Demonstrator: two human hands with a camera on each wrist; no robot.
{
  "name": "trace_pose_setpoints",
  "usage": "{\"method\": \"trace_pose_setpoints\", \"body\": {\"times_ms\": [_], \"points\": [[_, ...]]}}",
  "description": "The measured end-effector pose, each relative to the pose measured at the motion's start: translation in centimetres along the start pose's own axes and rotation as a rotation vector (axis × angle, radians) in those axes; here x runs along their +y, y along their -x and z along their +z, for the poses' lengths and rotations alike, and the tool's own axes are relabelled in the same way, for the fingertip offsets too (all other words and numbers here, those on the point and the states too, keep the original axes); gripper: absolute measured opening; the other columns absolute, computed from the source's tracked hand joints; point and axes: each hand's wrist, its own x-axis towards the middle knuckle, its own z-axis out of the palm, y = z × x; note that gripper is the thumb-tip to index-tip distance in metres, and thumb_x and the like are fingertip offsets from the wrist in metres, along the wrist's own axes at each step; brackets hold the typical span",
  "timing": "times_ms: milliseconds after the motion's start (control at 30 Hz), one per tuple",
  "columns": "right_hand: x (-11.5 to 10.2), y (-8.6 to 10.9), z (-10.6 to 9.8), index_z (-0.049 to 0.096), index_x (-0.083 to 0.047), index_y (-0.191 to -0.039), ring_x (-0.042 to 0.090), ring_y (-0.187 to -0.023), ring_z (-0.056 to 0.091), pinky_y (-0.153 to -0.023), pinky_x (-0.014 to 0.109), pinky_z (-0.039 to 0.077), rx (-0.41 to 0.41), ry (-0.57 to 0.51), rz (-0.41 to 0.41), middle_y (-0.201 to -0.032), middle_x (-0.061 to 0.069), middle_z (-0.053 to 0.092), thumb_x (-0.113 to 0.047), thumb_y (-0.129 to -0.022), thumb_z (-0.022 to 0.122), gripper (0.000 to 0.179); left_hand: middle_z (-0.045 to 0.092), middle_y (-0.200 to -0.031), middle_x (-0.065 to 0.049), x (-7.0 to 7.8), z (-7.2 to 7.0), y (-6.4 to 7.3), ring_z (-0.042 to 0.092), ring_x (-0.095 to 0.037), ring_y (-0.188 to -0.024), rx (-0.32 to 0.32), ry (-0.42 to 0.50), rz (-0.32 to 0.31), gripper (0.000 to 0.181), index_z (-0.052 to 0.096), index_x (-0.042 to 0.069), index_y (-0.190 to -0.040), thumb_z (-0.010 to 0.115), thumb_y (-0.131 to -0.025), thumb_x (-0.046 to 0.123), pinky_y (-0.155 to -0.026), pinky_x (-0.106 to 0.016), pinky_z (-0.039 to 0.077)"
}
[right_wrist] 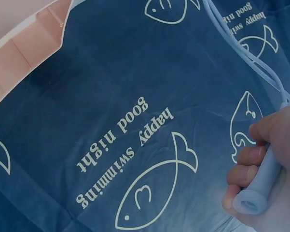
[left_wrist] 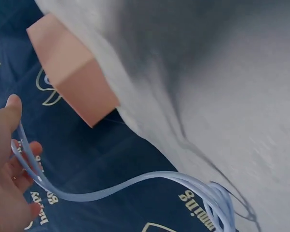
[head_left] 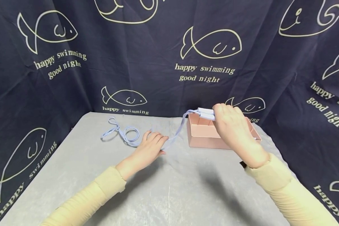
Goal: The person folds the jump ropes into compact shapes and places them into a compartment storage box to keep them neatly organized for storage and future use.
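A light-blue jump rope [head_left: 182, 121] stretches between the two hands. Its white-and-blue handles [head_left: 206, 113] are gripped together in my right hand [head_left: 234, 128], raised over the pink box. In the right wrist view, fingers curl round a handle [right_wrist: 263, 181], and its flared end sticks out of the fist. My left hand [head_left: 150, 147] holds the cord lower down, left of the box; the left wrist view has the doubled cord [left_wrist: 31, 166] running between thumb and fingers. The rest of the cord [head_left: 131, 135] lies in loose loops on the table, left of that hand.
The open pink box [head_left: 206, 142] stands at the back right of the grey-covered table [head_left: 175, 188], partly hidden by the right hand and forearm. A small pale bit shows at its right end. Dark blue fish-print cloth [head_left: 158, 56] hangs behind and at both sides.
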Motion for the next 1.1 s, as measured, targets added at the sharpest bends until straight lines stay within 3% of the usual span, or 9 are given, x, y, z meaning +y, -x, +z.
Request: {"method": "trace_pose_setpoints", "body": {"times_ms": [133, 300, 467, 633, 833, 1100], "points": [[0.1, 0.0, -0.2, 0.047, 0.004, -0.087, 0.036, -0.059, 0.049, -0.053, 0.039, 0.033, -0.020, 0.000, 0.039, -0.067, 0.015, 0.048, 0.002, -0.079, 0.056, 0.013, 0.060, -0.110, -0.003, -0.5, 0.3, 0.4, 0.051, -0.021, -0.107, -0.011, -0.056, 0.035, 0.048, 0.049, 0.007, -0.127, 0.062, -0.087, 0.029, -0.104, -0.051, 0.028], [0.1, 0.1, -0.2, 0.046, 0.003, -0.085, 0.035, -0.061, 0.048, -0.052, 0.038, 0.031, -0.011, 0.016, 0.042, -0.067, 0.014, 0.046, 0.003, -0.078, 0.056, 0.012, 0.063, -0.100, -0.001, -0.9, 0.1, 0.8, 0.054, -0.020, -0.098, -0.021, -0.040, 0.090, 0.028, 0.054, 0.010, -0.115, 0.058, -0.090, 0.021, -0.102, -0.048, 0.028], [-0.3, 0.4, 0.5, 0.044, 0.001, -0.081, 0.035, -0.060, 0.046, -0.052, 0.037, 0.028, 0.028, 0.041, -0.005, -0.068, 0.015, 0.044, 0.005, -0.080, 0.046, 0.004, 0.058, -0.089, 0.003, -0.7, -1.4, 0.2, 0.050, -0.017, -0.085, -0.002, -0.018, 0.175, 0.015, 0.053, 0.013, -0.098, 0.056, -0.090, 0.025, -0.091, -0.039, 0.031], [-0.8, 0.6, 1.4, 0.042, 0.000, -0.077, 0.033, -0.057, 0.044, -0.051, 0.037, 0.027, 0.051, 0.094, -0.055, -0.065, 0.014, 0.041, 0.002, -0.089, 0.033, 0.015, 0.055, -0.079, 0.007, 0.0, -3.6, -1.1, 0.048, -0.015, -0.076, 0.010, -0.010, 0.239, 0.020, 0.050, 0.015, -0.089, 0.054, -0.092, 0.034, -0.082, -0.033, 0.030], [-1.5, 1.1, 2.5, 0.044, -0.001, -0.078, 0.029, -0.055, 0.042, -0.053, 0.036, 0.029, 0.006, 0.124, -0.130, -0.065, 0.011, 0.040, -0.002, -0.092, 0.030, 0.020, 0.046, -0.072, 0.008, 1.1, -7.0, -3.5, 0.046, -0.011, -0.071, -0.035, 0.152, 0.228, 0.021, 0.047, 0.017, -0.084, 0.053, -0.094, 0.034, -0.081, -0.033, 0.029], [-2.4, 1.8, 3.3, 0.045, -0.001, -0.081, 0.030, -0.065, 0.046, -0.061, 0.038, 0.034, -0.045, 0.080, -0.210, -0.071, 0.011, 0.044, -0.009, -0.094, 0.030, 0.021, 0.051, -0.082, 0.009, 1.6, -10.3, -6.5, 0.049, -0.008, -0.082, -0.169, 0.377, 0.164, 0.011, 0.051, 0.016, -0.097, 0.046, -0.097, 0.025, -0.086, -0.034, 0.026]]}}
